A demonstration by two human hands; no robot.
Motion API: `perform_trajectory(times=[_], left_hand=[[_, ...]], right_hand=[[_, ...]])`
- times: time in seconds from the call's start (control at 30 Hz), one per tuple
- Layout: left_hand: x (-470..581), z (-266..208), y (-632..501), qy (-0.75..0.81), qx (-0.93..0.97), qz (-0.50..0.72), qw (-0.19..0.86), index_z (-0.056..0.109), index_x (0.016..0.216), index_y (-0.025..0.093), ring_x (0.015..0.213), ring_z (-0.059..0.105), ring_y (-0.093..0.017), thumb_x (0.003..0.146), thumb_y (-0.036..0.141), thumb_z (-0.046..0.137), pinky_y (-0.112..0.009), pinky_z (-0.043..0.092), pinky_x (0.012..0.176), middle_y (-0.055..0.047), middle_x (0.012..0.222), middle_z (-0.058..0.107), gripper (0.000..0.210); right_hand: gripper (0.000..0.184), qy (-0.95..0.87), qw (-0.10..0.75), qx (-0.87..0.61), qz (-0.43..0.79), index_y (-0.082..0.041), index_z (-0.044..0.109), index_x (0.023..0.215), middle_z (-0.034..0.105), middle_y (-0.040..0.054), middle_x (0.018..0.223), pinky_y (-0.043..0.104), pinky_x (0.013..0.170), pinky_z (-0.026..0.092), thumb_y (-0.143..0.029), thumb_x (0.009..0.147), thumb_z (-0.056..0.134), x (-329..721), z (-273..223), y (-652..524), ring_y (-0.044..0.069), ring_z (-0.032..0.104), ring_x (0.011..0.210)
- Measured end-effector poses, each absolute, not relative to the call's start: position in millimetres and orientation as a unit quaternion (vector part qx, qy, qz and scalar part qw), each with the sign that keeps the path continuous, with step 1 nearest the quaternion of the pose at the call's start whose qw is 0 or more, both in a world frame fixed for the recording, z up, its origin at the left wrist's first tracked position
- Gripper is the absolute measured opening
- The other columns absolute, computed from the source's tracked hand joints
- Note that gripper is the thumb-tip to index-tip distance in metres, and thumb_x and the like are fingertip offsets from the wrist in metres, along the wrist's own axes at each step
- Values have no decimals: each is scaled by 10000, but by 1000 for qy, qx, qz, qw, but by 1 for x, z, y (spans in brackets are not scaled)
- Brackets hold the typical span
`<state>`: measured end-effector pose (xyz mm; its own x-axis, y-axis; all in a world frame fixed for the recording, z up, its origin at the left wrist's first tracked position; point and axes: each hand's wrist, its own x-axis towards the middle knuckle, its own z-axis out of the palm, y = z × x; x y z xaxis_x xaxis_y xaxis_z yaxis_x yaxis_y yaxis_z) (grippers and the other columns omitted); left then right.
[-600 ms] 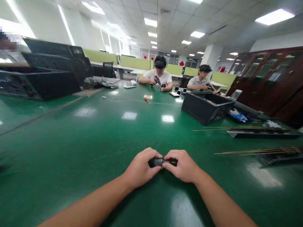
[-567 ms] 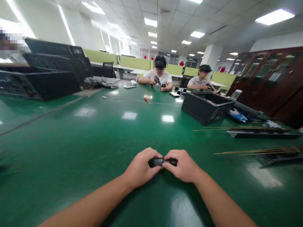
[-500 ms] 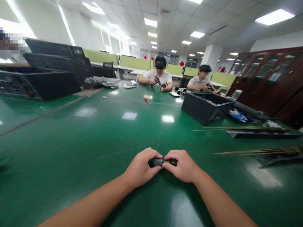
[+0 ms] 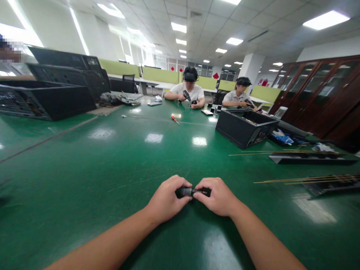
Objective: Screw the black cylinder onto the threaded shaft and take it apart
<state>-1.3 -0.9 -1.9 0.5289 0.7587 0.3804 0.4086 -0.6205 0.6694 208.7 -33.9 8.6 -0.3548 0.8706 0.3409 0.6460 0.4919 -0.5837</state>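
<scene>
Close in front of me, my left hand [image 4: 165, 201] is closed around a short dark grey cylinder [image 4: 186, 191], held between thumb and fingers. My right hand [image 4: 221, 199] pinches a thin, dark metal rod [image 4: 205, 192] in line with the cylinder's right end. The rod's surface looks ridged. The fingertips of both hands are nearly touching, and they hide the place where rod and cylinder meet. Both hands are low over the green table [image 4: 126, 168].
An orange-handled screwdriver [image 4: 174, 119] lies farther off. Black computer cases [image 4: 244, 129] stand right and left. Thin yellowish rods [image 4: 284, 181] and dark metal trays [image 4: 312, 158] are at the right. Two people [image 4: 189, 90] sit across the table, each holding a dark drill-like tool.
My left hand has shifted very slightly left with the cylinder, and a little more of the rod shows between the hands. My right hand stays almost still.
</scene>
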Motion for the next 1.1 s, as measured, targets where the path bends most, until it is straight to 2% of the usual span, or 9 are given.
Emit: perform_trajectory(times=[1.1], left_hand=[[-3, 1, 0, 352, 839, 337, 241, 675, 941, 212, 878, 636, -189, 742, 173, 732, -324, 497, 804, -26, 911, 680, 210]], right_hand=[[57, -801, 318, -476, 173, -199, 730, 840, 721, 18, 804, 269, 691, 441, -234, 832, 686, 212, 14, -35, 163, 649, 743]])
